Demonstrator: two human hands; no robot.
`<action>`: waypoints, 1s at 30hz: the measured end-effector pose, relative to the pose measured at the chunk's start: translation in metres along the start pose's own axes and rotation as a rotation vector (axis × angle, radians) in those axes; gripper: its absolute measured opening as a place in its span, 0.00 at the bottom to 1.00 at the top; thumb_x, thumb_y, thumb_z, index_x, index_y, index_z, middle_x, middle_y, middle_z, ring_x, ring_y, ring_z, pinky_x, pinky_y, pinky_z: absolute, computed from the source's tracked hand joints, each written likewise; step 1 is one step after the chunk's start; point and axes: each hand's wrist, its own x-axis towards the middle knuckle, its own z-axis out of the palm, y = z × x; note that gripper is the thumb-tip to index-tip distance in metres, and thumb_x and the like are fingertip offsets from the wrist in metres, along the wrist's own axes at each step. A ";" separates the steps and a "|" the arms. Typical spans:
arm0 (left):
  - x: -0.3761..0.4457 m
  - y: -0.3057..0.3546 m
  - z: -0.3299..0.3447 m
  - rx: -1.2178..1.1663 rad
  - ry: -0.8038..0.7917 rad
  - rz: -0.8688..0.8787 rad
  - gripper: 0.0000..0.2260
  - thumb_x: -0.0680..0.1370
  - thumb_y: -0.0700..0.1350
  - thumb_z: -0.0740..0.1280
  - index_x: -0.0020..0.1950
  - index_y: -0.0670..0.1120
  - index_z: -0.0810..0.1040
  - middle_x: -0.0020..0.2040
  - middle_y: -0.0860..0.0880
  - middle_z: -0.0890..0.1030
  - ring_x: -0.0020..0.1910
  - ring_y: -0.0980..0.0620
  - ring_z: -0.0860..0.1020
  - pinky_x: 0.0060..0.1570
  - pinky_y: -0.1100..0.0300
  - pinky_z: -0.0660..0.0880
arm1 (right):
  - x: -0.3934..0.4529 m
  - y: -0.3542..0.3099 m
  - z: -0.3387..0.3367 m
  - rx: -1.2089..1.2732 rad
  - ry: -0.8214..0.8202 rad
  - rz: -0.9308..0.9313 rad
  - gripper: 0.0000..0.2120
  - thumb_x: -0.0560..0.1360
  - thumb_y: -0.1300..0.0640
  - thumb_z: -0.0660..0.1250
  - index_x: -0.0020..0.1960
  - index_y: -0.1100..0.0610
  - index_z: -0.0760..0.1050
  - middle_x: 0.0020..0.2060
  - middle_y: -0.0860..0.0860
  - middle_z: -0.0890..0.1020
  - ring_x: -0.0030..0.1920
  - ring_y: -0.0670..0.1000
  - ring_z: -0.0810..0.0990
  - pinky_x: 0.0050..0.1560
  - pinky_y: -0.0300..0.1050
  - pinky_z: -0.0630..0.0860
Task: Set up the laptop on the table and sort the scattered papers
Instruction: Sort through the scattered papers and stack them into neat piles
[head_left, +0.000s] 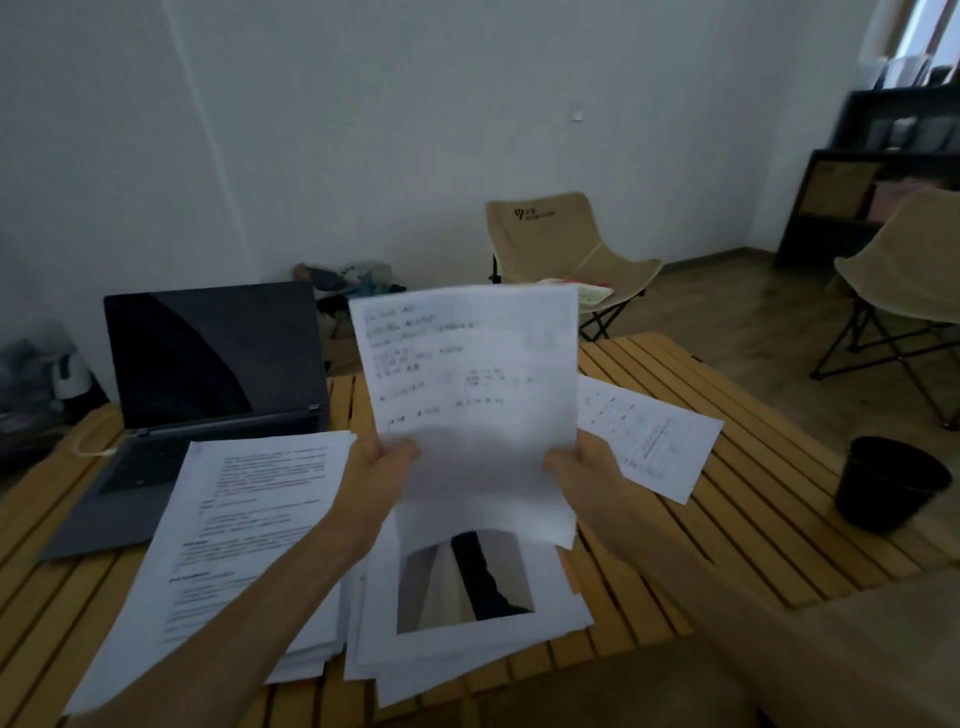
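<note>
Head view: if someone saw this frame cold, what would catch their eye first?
First, the white printed sheet held upright at centre, the left hand and right hand gripping its lower corners. Below it, white paper piles spread over the slatted wooden table, one topped by a page with a dark photo. At the back left an open dark grey laptop has a black screen; a black cup stands at right.

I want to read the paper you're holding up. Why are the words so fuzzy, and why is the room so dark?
Head view: the held sheet is blurred, so its print can't be read; both hands, left hand and right hand, grip it. The room is dimly lit, and the laptop screen is dark with a faint reflection.
</note>
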 end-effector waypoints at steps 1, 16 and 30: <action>0.005 0.004 -0.002 0.014 0.030 0.018 0.16 0.79 0.35 0.62 0.59 0.54 0.79 0.52 0.56 0.83 0.51 0.52 0.81 0.44 0.60 0.78 | 0.002 -0.009 0.002 0.006 0.024 -0.016 0.08 0.75 0.67 0.59 0.49 0.61 0.75 0.37 0.54 0.76 0.38 0.51 0.75 0.36 0.42 0.71; 0.019 -0.087 0.010 1.196 -0.119 0.188 0.27 0.82 0.52 0.57 0.79 0.50 0.54 0.80 0.46 0.53 0.79 0.45 0.51 0.76 0.48 0.46 | 0.037 0.052 0.005 -0.479 -0.268 0.319 0.17 0.77 0.54 0.68 0.64 0.56 0.72 0.53 0.55 0.82 0.47 0.52 0.83 0.36 0.39 0.75; 0.028 -0.118 0.007 1.279 -0.321 0.201 0.33 0.76 0.62 0.35 0.80 0.54 0.53 0.80 0.51 0.52 0.79 0.50 0.47 0.77 0.50 0.42 | 0.098 0.103 -0.085 -1.350 0.125 0.097 0.23 0.81 0.37 0.52 0.60 0.55 0.70 0.58 0.55 0.77 0.58 0.56 0.75 0.56 0.54 0.73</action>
